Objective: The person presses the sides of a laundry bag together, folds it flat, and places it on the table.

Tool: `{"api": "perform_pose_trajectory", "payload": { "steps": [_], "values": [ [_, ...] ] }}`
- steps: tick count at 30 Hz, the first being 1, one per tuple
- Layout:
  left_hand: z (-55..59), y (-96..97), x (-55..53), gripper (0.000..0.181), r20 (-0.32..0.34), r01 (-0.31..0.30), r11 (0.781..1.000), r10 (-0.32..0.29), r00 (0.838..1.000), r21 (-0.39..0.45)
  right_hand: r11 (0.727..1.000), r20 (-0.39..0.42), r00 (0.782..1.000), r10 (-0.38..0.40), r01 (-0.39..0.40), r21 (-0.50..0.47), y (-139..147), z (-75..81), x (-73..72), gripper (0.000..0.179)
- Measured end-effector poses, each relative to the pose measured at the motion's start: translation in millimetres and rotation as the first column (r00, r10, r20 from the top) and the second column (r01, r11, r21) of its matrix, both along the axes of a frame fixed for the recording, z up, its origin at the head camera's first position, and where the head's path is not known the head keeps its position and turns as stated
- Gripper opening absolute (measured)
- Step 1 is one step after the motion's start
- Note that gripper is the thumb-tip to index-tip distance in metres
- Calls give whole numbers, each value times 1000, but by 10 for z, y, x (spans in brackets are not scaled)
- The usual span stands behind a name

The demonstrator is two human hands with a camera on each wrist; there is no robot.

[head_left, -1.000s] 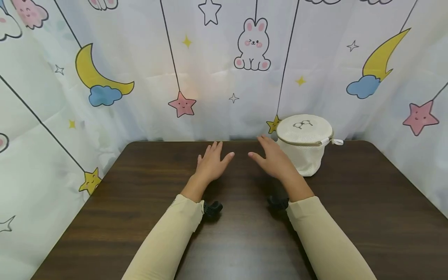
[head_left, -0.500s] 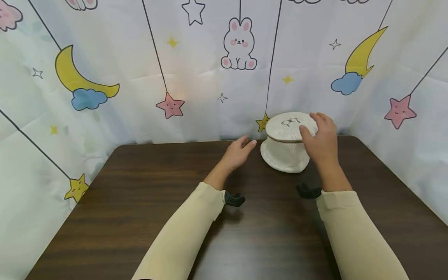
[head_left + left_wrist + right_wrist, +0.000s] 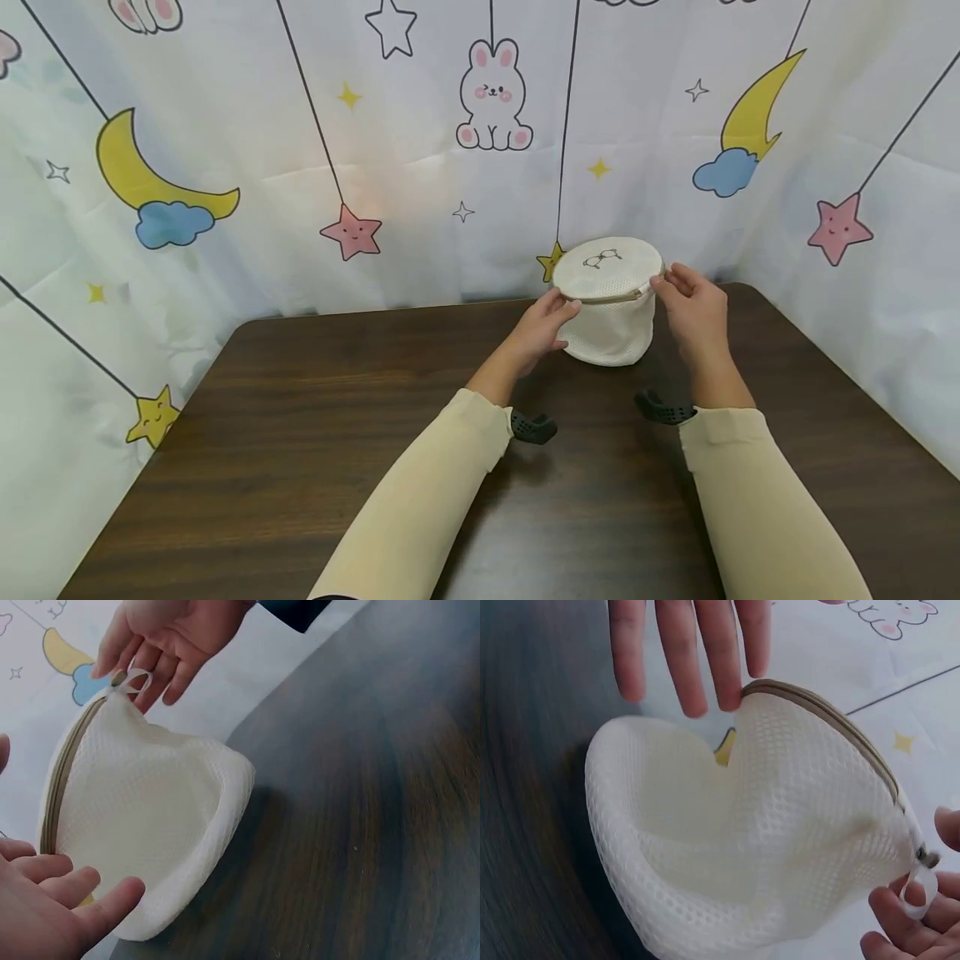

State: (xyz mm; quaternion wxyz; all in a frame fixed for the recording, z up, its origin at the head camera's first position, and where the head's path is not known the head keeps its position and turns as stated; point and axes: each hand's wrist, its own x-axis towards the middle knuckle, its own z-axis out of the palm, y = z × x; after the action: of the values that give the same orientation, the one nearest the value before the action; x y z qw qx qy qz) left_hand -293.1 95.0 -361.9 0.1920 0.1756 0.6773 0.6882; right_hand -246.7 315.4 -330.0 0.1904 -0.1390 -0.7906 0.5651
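Note:
A white mesh laundry bag stands upright at the back of the table, its round lid printed with a small line drawing. My left hand is at the bag's left rim, fingers loosely extended along its side. At the opposite rim, my right hand has thumb and fingers around the zipper end. In the right wrist view, the thumb stands apart from the fingers, with the zipper's ribbon loop against them. A tan zipper runs around the rim; the bag's inside is hidden.
The dark wooden table extends to the left and front of the bag. Behind it hangs a white curtain with moons, stars and a rabbit. Black wrist mounts sit by the sleeve cuffs.
Both hands have moved from the table's middle to the bag, the right passing to its far side. The bag has turned slightly and appears straighter. The head view has shifted right.

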Motion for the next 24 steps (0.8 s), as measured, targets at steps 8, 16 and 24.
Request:
{"api": "perform_pose_trajectory", "payload": {
  "steps": [8, 16, 24],
  "values": [
    [78, -73, 35, 71, 157, -102, 957, 60, 986, 270, 996, -59, 998, -27, 21, -92, -170, 24, 26, 56],
    [136, -150, 41, 60, 255, -198, 927, 117, 960, 318, 952, -128, 980, 155, -182, -248, -269, -14, 25, 54],
    [-3, -320, 1, 34, 365, -276, 931, 177, 914, 238, 918, -206, 926, 315, -353, -181, -352, -92, 43, 39]
  ]
}}
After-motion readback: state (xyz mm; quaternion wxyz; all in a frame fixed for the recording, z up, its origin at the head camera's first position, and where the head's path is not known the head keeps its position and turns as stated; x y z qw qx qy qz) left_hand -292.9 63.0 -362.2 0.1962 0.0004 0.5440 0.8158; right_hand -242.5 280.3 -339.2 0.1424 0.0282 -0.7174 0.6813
